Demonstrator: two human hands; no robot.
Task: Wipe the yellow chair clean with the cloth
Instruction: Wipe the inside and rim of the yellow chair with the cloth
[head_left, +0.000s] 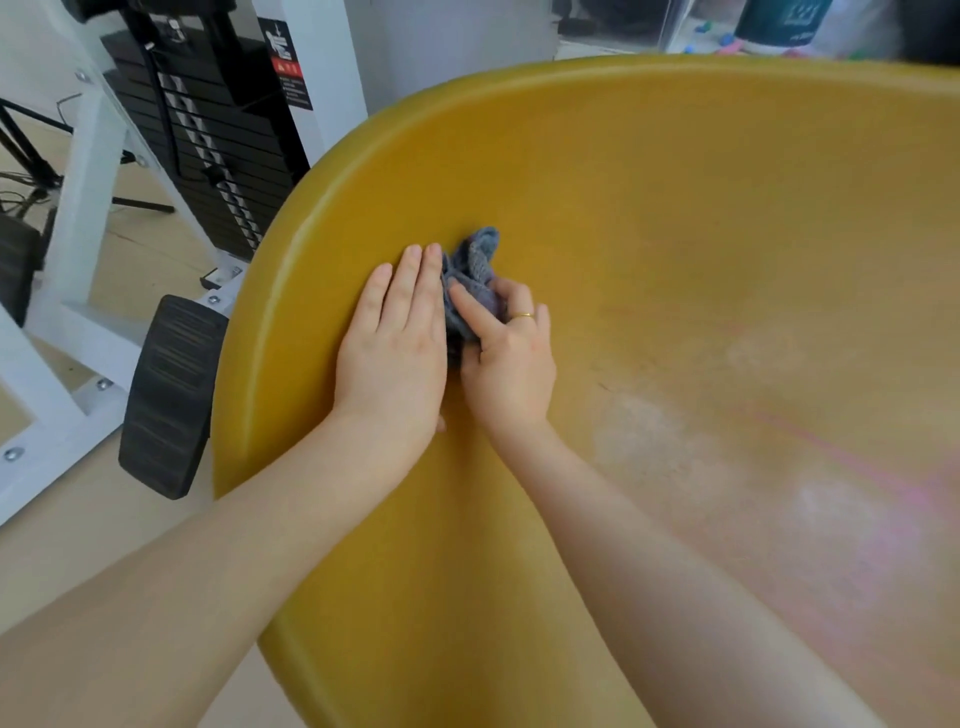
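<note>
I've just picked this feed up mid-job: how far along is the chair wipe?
Done: nothing can be confirmed clean from this view. In hand: the right hand grips the bunched grey cloth against the yellow chair near its left rim, with the left hand lying flat beside it. Left: pale, dusty-looking patches still show on the seat to the right, so that area likely needs wiping.
</note>
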